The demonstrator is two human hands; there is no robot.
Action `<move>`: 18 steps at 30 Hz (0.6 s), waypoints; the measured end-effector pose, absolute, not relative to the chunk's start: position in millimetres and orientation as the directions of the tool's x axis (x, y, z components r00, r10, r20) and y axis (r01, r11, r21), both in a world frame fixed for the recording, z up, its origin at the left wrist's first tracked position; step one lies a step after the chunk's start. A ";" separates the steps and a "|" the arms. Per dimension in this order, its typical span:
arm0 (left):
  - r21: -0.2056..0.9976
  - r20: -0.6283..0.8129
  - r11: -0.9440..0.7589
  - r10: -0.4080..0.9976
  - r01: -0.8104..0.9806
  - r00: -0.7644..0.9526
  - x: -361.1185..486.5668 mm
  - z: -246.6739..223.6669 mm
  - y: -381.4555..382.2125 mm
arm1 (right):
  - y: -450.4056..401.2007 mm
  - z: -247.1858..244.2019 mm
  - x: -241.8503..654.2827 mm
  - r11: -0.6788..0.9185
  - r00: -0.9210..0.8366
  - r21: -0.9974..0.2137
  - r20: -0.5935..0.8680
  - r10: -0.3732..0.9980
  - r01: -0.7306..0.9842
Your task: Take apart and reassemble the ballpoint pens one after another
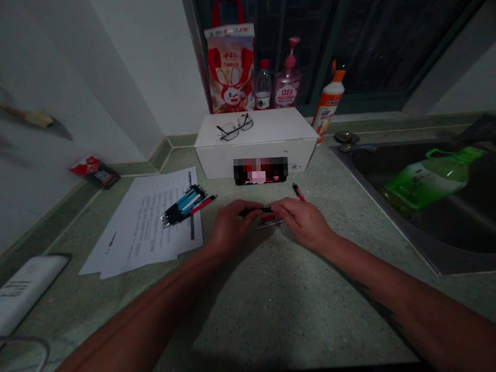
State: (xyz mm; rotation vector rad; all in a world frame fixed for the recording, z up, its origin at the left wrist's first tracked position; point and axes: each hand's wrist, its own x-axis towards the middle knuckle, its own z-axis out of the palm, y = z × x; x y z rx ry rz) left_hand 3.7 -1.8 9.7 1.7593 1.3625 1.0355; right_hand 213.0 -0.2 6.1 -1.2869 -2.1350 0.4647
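Both hands meet over the middle of the speckled counter. My left hand (pixel 233 224) is closed, its fingertips on one end of a small dark pen part (pixel 266 209). From the other side, my right hand (pixel 302 221) pinches the same dark piece. Just under the fingers lie a red piece (pixel 268 217) and a thin pale piece, partly hidden by my right hand. A red and black pen (pixel 298 192) rests beyond my right hand. To the left, several blue, black and red pens (pixel 187 204) lie in a bundle on printed sheets (pixel 141 234).
A phone (pixel 261 177) leans against a white box (pixel 257 150) with glasses (pixel 235 127) on top. Bottles and a bag (pixel 231 71) stand behind. At right, a sink (pixel 423 249) holds a green bottle (pixel 432 179). A white power strip (pixel 26 289) lies at left.
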 end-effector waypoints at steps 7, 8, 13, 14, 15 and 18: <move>0.852 0.189 -0.236 0.971 0.466 0.147 3.5 8.6 -1.4 | -0.3 6.7 212.8 0.460 -0.353 -0.547 0.296 0.888 0.699; 0.852 0.190 -0.238 0.970 0.467 0.149 3.4 8.2 -1.2 | -0.2 6.7 213.0 0.470 -0.362 -0.544 0.300 0.883 0.696; 0.860 0.190 -0.231 0.973 0.455 0.134 3.5 7.2 -1.1 | -0.5 5.5 213.6 0.462 -0.320 -0.561 0.338 0.885 0.687; 0.862 0.189 -0.229 0.973 0.452 0.133 3.7 7.4 -1.4 | -0.6 5.4 213.6 0.467 -0.324 -0.555 0.342 0.882 0.688; 0.863 0.188 -0.228 0.973 0.450 0.133 3.9 7.6 -1.6 | -0.6 5.4 213.7 0.477 -0.337 -0.547 0.341 0.877 0.688; 0.863 0.187 -0.225 0.974 0.452 0.127 4.5 8.7 -2.2 | -0.1 5.7 214.2 0.495 -0.368 -0.543 0.333 0.868 0.678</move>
